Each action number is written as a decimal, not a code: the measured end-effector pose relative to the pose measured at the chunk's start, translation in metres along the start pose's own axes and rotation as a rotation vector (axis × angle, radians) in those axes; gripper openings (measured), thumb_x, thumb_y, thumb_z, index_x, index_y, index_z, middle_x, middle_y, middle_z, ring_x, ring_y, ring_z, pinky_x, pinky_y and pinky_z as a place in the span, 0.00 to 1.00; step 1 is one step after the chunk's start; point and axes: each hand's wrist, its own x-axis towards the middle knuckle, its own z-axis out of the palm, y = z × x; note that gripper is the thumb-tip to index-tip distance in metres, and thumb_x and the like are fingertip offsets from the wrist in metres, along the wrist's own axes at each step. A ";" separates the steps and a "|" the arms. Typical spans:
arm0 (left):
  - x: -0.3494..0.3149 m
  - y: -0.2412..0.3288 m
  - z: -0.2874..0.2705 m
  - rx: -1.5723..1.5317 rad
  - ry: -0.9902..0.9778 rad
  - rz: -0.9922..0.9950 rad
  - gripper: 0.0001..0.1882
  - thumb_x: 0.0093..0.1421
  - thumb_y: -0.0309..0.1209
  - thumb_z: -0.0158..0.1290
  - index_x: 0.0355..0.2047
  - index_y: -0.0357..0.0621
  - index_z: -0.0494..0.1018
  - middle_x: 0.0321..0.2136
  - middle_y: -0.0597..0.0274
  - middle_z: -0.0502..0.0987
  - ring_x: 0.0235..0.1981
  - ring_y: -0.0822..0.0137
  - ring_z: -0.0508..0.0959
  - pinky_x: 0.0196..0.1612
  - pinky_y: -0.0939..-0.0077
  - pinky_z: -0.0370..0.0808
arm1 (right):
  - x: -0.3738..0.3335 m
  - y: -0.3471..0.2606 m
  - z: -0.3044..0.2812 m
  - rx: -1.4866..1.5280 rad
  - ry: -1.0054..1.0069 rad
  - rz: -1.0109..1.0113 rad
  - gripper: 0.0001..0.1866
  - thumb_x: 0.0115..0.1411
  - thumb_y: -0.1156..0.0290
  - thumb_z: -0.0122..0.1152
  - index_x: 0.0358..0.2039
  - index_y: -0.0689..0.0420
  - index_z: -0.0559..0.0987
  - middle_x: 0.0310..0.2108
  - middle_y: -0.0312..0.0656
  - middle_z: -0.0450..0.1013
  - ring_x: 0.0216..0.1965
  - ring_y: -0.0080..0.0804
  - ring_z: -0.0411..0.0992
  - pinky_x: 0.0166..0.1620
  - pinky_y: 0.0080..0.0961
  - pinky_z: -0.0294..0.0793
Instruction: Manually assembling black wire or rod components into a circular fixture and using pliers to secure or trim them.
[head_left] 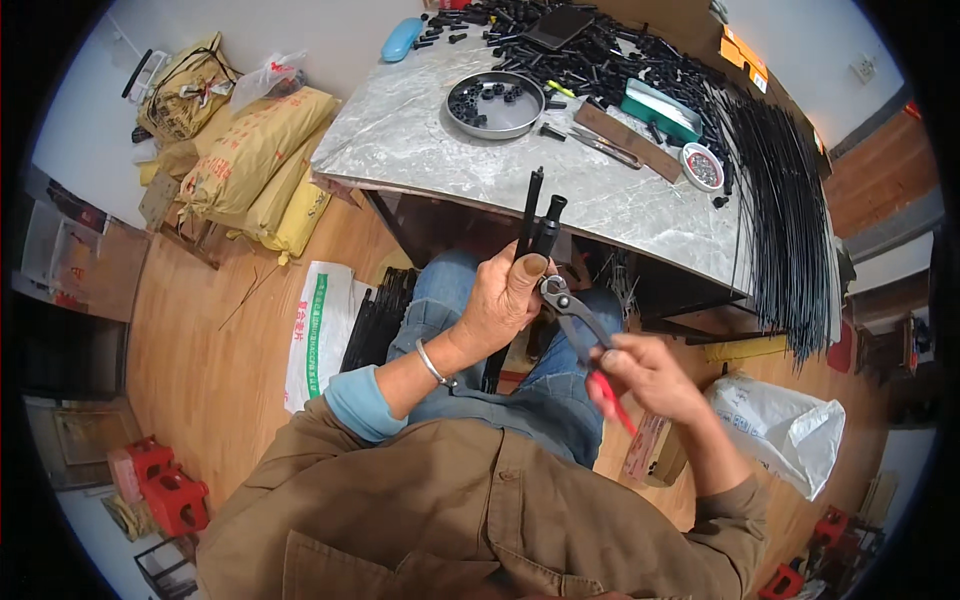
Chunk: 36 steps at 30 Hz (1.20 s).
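My left hand (492,305), with a silver bangle on the wrist, is wrapped round a black tube with a flared cap (548,228) and a thinner black rod (532,208). Both stand nearly upright above my lap. In my right hand (650,375) are end-cutting pincers (582,328) with dark jaws and red handles. The pincer head rests close by my left thumb, against or just beside the tube; its exact contact is hidden by the fingers. My right fingers look slightly blurred.
The marble-patterned table (400,135) ahead bears a round metal dish (485,132) of black parts, a green box (662,112), pliers (610,150) and a bundle of black rods (790,220). Yellow sacks (258,145) stand left; a white bag (785,430) lies right.
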 end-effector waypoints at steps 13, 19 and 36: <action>-0.001 0.002 -0.005 -0.021 -0.048 -0.028 0.33 0.59 0.62 0.44 0.35 0.39 0.67 0.14 0.70 0.63 0.12 0.80 0.62 0.15 0.84 0.60 | 0.009 0.000 0.009 -0.761 0.136 -0.344 0.13 0.62 0.71 0.51 0.45 0.63 0.72 0.25 0.44 0.69 0.19 0.35 0.67 0.26 0.28 0.70; -0.003 0.007 0.001 -0.033 -0.098 -0.036 0.33 0.59 0.63 0.43 0.35 0.39 0.67 0.15 0.71 0.62 0.12 0.81 0.62 0.15 0.84 0.60 | 0.006 0.004 0.001 0.198 -0.331 0.131 0.23 0.64 0.56 0.53 0.46 0.66 0.71 0.21 0.36 0.67 0.18 0.23 0.65 0.23 0.22 0.70; 0.002 0.006 -0.008 -0.107 -0.131 -0.144 0.34 0.59 0.64 0.42 0.34 0.39 0.67 0.13 0.72 0.60 0.12 0.79 0.60 0.15 0.84 0.58 | 0.002 -0.016 0.021 0.262 -0.214 0.354 0.18 0.65 0.54 0.51 0.29 0.57 0.67 0.17 0.31 0.58 0.15 0.18 0.55 0.19 0.19 0.58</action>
